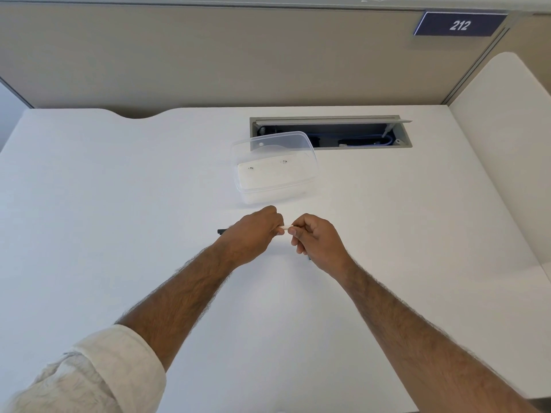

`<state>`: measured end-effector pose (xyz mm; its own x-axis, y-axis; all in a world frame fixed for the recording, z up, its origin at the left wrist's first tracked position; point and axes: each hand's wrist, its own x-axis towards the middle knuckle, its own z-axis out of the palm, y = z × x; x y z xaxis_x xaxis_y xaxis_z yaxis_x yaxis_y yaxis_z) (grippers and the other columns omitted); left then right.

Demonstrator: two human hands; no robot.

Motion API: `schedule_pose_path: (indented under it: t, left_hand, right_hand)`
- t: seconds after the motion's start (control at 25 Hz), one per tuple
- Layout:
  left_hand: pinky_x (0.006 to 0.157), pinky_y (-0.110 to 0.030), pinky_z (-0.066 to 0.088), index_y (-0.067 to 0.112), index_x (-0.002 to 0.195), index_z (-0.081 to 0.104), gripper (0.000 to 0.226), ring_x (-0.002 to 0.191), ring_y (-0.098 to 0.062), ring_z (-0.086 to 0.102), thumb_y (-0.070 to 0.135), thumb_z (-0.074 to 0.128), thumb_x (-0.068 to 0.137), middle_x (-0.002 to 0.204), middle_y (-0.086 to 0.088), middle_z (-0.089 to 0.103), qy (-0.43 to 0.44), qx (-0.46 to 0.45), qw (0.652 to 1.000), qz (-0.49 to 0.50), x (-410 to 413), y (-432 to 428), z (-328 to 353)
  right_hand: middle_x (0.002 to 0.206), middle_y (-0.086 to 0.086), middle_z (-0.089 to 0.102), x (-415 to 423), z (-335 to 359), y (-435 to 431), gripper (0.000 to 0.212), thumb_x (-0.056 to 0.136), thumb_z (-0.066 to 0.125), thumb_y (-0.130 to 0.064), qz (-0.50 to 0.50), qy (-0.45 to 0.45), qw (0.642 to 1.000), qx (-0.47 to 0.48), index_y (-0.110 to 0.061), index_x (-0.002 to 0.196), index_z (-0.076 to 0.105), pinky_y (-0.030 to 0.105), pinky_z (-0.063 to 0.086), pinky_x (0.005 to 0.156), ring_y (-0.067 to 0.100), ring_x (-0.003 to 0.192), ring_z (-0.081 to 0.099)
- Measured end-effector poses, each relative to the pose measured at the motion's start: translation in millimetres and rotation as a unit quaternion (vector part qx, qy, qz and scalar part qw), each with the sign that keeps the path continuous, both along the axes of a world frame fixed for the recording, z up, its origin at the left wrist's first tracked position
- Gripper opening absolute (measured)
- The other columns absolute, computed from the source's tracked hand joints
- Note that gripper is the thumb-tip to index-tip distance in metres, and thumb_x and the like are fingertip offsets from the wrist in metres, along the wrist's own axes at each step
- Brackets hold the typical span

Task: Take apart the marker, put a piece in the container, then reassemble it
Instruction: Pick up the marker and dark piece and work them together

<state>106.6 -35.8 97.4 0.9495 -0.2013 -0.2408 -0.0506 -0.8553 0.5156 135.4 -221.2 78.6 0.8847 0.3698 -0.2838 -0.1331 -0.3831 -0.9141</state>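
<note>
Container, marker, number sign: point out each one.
container (272, 194): head view, on its near wall.
marker (285, 228): head view, on the pale stretch between left hand (253, 234) and right hand (316, 242).
number sign (459, 25): head view, on the digits 212.

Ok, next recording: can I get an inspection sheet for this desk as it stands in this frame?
Surface: white desk, with a notch in its far edge.
Job's things: dark marker with a pale middle section, held level between both hands; clear rectangular plastic container just beyond them, open-topped, with small dark specks inside that cannot be identified.
Clutter: nothing seen.
Hands: left hand and right hand each grip one end of the marker.
Cables: blue cables inside the open grey desk hatch.
Surroundings: beige partition; dark sign reading 212.
</note>
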Motion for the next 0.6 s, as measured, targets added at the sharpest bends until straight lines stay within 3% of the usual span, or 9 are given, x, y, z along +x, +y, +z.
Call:
schedule_pose_path:
  t: [0.32,0.6]
  left_hand:
    - [0.074,-0.038,0.050,0.017,0.103,0.073,0.021,0.080,-0.015,0.054,0.025,0.053,0.102,0.087,0.012,0.051,-0.023,-0.010,1.000,-0.011,2.1,1.9,4.0]
    - [0.072,-0.041,0.049,0.017,0.094,0.069,0.014,0.078,-0.019,0.056,0.025,0.058,0.099,0.087,0.009,0.054,-0.048,0.003,0.999,-0.005,2.0,0.2,8.2]
  right_hand:
    - [0.064,0.008,0.060,-3.8,-6.4,-3.2,0.024,0.101,0.055,-0.016,0.010,0.003,1.000,0.025,-0.004,0.081,0.061,0.019,0.039,0.049,0.016,0.051,0.048]
    - [0.054,0.008,0.054,-8.4,-6.2,0.2,0.042,0.104,0.051,-0.029,-0.021,0.031,0.998,0.040,-0.003,0.072,0.057,0.025,0.033,0.047,0.016,0.047,0.040]
